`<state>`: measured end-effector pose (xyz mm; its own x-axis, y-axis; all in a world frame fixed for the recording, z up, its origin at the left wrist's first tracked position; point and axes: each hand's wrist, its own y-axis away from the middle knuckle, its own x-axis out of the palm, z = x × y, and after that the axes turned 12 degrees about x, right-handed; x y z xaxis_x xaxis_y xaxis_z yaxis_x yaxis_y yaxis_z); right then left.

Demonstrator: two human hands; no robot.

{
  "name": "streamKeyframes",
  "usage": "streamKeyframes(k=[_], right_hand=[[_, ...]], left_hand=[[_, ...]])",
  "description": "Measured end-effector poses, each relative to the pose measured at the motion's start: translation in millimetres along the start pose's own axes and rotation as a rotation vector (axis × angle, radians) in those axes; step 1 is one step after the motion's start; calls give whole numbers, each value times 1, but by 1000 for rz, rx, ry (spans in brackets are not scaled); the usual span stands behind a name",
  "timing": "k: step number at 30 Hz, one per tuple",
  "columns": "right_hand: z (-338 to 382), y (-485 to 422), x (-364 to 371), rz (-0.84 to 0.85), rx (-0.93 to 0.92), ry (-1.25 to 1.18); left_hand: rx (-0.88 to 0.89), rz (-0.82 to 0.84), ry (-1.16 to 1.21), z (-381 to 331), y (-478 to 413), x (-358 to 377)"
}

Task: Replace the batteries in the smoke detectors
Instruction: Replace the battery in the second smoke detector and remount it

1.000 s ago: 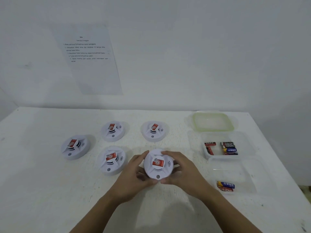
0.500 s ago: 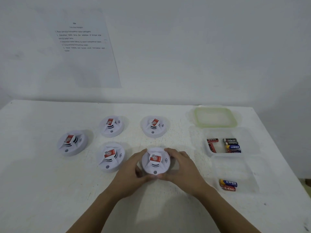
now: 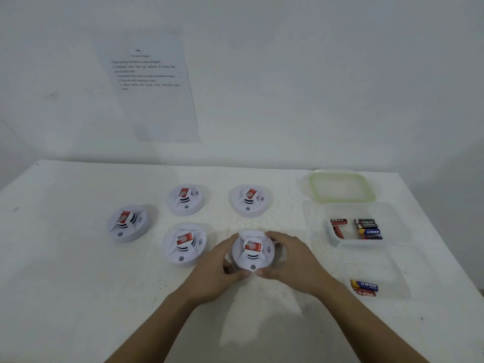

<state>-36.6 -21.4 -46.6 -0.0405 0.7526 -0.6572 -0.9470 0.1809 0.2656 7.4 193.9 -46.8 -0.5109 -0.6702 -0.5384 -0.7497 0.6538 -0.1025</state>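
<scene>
Noted: left hand [image 3: 217, 265] and right hand [image 3: 293, 260] held the round white plastic smoke detector [image 3: 252, 251], fingers [image 3: 277, 237] curled round its rim. Judged best: brace on white table [image 3: 78, 284], twist evenly (seam hidden).

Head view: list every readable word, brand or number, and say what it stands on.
"EVEREADY": black battery in the clear plastic box.
White wall sheet: print blurred.
Red labels on white round smoke detectors: unreadable.
Blue-yellow battery at front: white print unreadable.
</scene>
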Motion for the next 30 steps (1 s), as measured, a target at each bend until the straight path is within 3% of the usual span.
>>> streamKeyframes(k=[7, 18, 24, 30], right_hand=[[13, -3, -10, 20, 51, -14], [35, -42, -17, -273, 105, -340], [37, -87, -28, -166, 271, -412], [33, -114, -31, -102, 313, -411]], left_hand=[[-39, 52, -75, -7, 7, -29], [-17, -216, -18, -11, -49, -51], [-66, -93, -203, -8, -115, -51], [-127, 6, -190, 2, -145, -45]])
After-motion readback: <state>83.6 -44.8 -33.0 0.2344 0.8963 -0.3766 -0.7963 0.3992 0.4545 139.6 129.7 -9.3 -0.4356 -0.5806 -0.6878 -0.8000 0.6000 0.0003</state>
